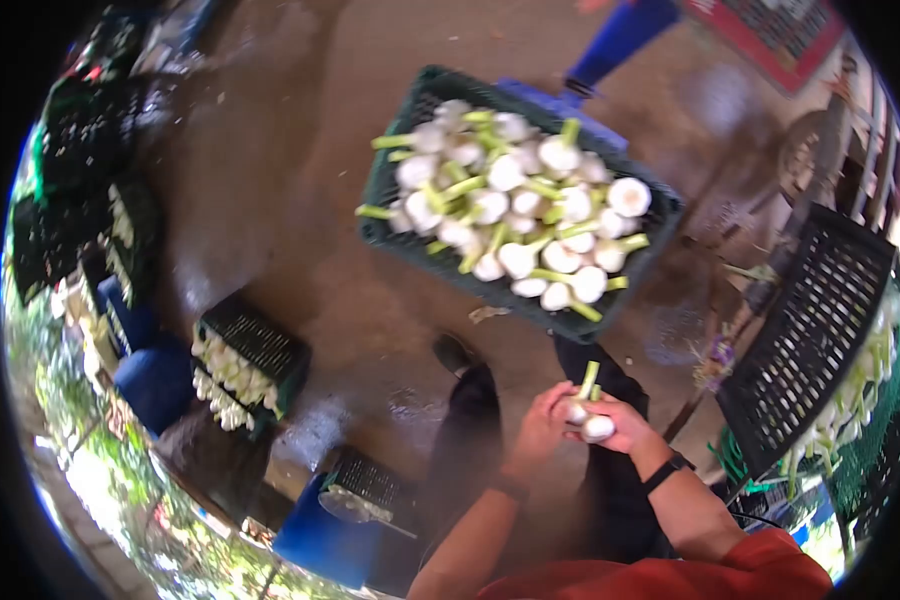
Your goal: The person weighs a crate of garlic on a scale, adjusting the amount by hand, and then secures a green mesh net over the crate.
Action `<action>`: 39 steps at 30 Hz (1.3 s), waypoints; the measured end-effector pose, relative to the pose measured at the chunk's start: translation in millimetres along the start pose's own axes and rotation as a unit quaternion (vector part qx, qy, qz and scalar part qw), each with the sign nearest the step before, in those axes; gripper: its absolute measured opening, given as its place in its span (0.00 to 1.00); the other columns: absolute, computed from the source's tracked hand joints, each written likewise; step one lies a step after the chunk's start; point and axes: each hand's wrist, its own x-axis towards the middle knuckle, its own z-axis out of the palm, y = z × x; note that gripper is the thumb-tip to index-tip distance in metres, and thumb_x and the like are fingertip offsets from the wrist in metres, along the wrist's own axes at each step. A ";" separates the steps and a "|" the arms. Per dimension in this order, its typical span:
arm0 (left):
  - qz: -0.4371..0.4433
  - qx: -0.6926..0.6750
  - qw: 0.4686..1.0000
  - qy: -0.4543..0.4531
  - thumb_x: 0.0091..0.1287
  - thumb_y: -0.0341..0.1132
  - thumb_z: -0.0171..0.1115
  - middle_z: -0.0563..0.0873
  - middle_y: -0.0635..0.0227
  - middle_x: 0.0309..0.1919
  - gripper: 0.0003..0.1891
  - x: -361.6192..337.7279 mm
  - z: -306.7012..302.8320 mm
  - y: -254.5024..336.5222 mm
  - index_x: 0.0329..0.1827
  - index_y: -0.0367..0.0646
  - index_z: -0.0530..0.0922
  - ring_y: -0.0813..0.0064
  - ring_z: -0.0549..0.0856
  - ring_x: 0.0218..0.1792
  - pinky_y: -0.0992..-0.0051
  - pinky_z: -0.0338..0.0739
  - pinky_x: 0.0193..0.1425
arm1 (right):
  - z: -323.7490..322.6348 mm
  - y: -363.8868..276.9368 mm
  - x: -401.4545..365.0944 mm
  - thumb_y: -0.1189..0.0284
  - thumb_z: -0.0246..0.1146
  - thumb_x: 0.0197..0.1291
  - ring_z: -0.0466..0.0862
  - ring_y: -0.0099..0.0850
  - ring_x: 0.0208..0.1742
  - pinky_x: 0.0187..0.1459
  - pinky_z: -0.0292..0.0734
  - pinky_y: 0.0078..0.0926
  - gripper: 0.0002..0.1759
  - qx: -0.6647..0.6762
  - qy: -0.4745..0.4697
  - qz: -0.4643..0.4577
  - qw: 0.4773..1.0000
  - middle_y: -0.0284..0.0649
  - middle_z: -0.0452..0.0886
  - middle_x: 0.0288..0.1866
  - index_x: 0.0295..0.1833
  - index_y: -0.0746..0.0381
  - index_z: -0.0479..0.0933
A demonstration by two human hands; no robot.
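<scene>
Near the lower middle, my left hand [546, 424] and my right hand [622, 424] are close together over my legs. Between them are white garlic bulbs [598, 429] with short cut green stems. The fingers of my left hand close round one bulb, and those of my right hand hold another beside it. Beyond my hands, a dark green crate [395, 240] on the floor is heaped with white bulbs [517, 260] with trimmed green stems.
A black crate [815, 330] tilts at the right above a green net of bulbs. Smaller crates of bulbs [235, 375] and a blue bin [325, 540] stand lower left, beside a person in blue [157, 385]. A blue stool [620, 45] stands behind the large crate.
</scene>
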 end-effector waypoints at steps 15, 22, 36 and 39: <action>-0.047 -0.108 0.990 0.079 0.64 0.31 0.61 0.78 0.58 0.55 0.23 -190.7 -145.9 -136.5 0.63 0.40 0.70 0.71 0.82 0.50 0.73 0.77 0.55 | 31.5 185.5 42.8 0.78 0.58 0.61 0.81 0.45 0.51 0.45 0.83 0.43 0.20 -0.325 0.085 0.115 0.935 0.45 0.76 0.55 0.60 0.59 0.69; -0.083 -0.325 0.749 0.571 0.63 0.26 0.60 0.82 0.67 0.39 0.12 -396.2 -264.8 -287.3 0.49 0.39 0.77 0.78 0.82 0.35 0.78 0.80 0.42 | 145.9 305.3 72.7 0.81 0.61 0.55 0.80 0.43 0.54 0.45 0.84 0.41 0.24 -0.514 0.042 0.192 0.835 0.42 0.74 0.58 0.60 0.59 0.70; -0.167 -0.061 0.868 0.463 0.61 0.37 0.57 0.87 0.61 0.38 0.11 -430.4 366.4 -352.1 0.39 0.40 0.83 0.63 0.85 0.35 0.65 0.78 0.40 | 174.5 350.3 41.2 0.78 0.57 0.54 0.81 0.48 0.47 0.44 0.82 0.47 0.24 -0.726 0.052 0.216 0.651 0.50 0.77 0.49 0.59 0.59 0.68; -0.219 -0.170 0.809 0.518 0.61 0.37 0.57 0.86 0.58 0.38 0.12 -386.7 375.3 -332.7 0.40 0.40 0.83 0.60 0.85 0.37 0.64 0.78 0.42 | 169.8 382.6 31.2 0.79 0.56 0.57 0.81 0.48 0.45 0.42 0.82 0.45 0.23 -0.757 0.047 0.224 0.612 0.49 0.78 0.48 0.60 0.59 0.68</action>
